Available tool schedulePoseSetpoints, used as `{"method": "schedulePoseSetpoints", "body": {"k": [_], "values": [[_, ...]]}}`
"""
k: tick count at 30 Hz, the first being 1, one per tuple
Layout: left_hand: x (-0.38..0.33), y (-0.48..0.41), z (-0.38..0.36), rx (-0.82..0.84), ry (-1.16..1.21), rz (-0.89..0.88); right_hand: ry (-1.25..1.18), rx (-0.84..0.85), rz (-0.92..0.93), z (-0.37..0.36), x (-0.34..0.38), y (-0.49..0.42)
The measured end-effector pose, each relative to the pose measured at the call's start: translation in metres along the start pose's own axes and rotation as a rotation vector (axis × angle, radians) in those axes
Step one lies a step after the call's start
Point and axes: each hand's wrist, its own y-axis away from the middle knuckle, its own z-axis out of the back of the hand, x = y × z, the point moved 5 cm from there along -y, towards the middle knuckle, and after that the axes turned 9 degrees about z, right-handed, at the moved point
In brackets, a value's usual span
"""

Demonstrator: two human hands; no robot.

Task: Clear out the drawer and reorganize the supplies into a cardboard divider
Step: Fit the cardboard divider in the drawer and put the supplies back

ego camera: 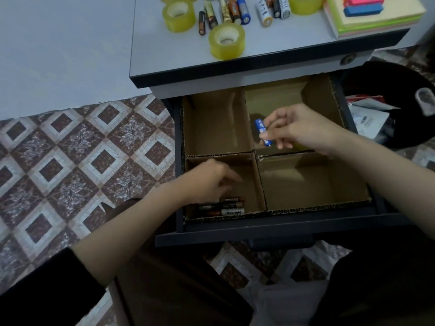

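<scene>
The cardboard divider (219,153) sat in the open drawer (235,234), forming four compartments. Your right hand (296,128) pinched a blue battery (260,128) between thumb and fingers above the far-right compartment. Your left hand (211,180) reached into the near-left compartment, over the stored batteries (226,207) lying at its near wall; its grip could not be determined. On the cabinet top (164,57) beyond lay tape rolls (226,41), loose batteries (235,10) and sticky notes (372,17).
</scene>
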Motion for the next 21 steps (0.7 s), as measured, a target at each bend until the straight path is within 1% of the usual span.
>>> {"method": "schedulePoseSetpoints", "body": {"k": [2,3,6,7,8,10,11,13,15,17,21], "values": [[0.007,0.014,0.021,-0.150,0.111,0.029,0.128,0.076,0.035,0.000,0.011,0.005],[0.013,0.023,0.032,-0.277,0.170,0.049,0.190,0.119,0.046,-0.003,0.016,0.008],[0.043,0.046,0.052,-0.817,0.257,0.154,0.315,0.296,0.048,-0.030,0.028,0.012],[0.054,0.048,0.051,-0.926,0.270,0.214,0.350,0.366,0.037,-0.045,0.029,0.012],[0.062,0.046,0.045,-0.962,0.280,0.280,0.396,0.433,0.020,-0.061,0.027,0.012],[0.074,0.036,0.030,-0.894,0.284,0.370,0.553,0.538,-0.007,-0.093,0.019,0.010],[0.076,0.032,0.024,-0.855,0.282,0.383,0.644,0.571,-0.008,-0.107,0.013,0.009],[0.077,0.029,0.021,-0.851,0.251,0.354,0.811,0.588,-0.014,-0.124,-0.001,0.002],[0.073,0.029,0.022,-0.875,0.190,0.282,0.935,0.558,-0.052,-0.129,-0.012,-0.005],[0.073,0.029,0.021,-0.871,0.176,0.240,0.967,0.531,-0.092,-0.129,-0.018,-0.012],[0.074,0.029,0.020,-0.889,0.218,0.239,0.871,0.491,-0.174,-0.127,-0.020,-0.021]]}}
